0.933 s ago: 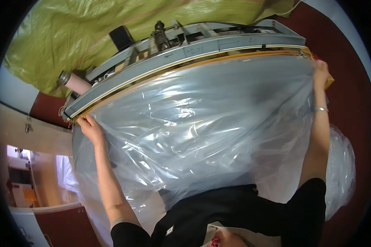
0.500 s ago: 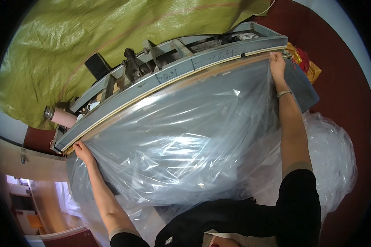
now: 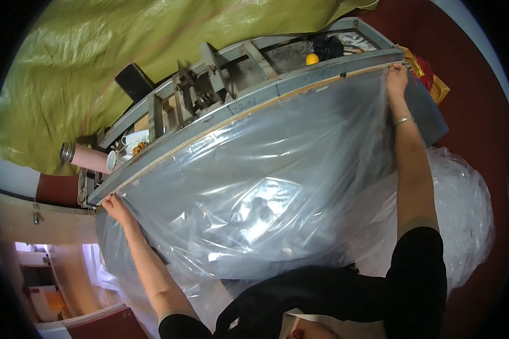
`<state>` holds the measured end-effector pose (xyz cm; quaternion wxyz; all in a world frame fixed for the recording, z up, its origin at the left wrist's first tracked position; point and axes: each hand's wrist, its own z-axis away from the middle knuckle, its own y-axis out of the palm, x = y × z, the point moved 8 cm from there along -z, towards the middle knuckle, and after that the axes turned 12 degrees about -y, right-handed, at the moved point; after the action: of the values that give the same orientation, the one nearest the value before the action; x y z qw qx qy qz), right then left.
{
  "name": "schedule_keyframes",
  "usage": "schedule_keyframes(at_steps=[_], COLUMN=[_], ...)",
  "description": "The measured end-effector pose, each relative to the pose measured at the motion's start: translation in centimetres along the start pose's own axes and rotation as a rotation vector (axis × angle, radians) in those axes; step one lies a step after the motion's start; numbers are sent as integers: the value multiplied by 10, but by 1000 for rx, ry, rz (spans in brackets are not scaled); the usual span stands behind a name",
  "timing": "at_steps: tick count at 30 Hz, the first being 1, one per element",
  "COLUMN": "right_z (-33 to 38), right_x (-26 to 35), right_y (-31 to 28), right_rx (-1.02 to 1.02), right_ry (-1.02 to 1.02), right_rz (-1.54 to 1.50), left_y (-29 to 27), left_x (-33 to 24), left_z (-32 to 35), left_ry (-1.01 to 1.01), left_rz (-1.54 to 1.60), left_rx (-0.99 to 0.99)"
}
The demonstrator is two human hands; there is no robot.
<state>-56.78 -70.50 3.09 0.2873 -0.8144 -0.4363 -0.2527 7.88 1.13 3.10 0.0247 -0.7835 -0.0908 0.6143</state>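
Holding the clear plastic sheet [image 3: 254, 158] by its far edge, with the left grip [image 3: 116, 209] just beside the left end of the grey metal frame [image 3: 203, 121] and the right grip [image 3: 397, 83] just beside its right end. Pinched thumb to fingers at both ends, with only film visible in each; cannot tell how much is gathered there.

Drawn out from left to right along the near side of the frame, next to the thin yellowish strip [image 3: 305, 90]. Judging by the lie of it, largely done with spreading that far edge, but not with smoothing the rest: creased, sagging in folds toward the near side, and reaching down close to the black shirt [image 3: 300, 294]. Apparently left to deal with at the right, in a rounded plastic heap [image 3: 464, 220], loosely bunched rather than flat; cannot tell whether joined to the held film.

Backed on the far side by a yellow-green tarpaulin [image 3: 152, 28], with a pink bottle [image 3: 91, 158] at the frame's left end, untouched by either grip.
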Motion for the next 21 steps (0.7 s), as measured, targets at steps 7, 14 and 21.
schedule_keyframes(at_steps=[7, 14, 21], right_z=[22, 169, 230], right_x=[101, 401, 362], right_y=[2, 25, 41], right_rx=[-7, 583, 1144], right_ry=[-31, -857, -470], right_rz=[124, -586, -647], left_y=[-34, -95, -142], left_x=[-9, -110, -61], left_z=[-6, 83, 119], left_ry=[47, 207, 204], left_rz=[-112, 185, -502], left_rx=[38, 200, -46])
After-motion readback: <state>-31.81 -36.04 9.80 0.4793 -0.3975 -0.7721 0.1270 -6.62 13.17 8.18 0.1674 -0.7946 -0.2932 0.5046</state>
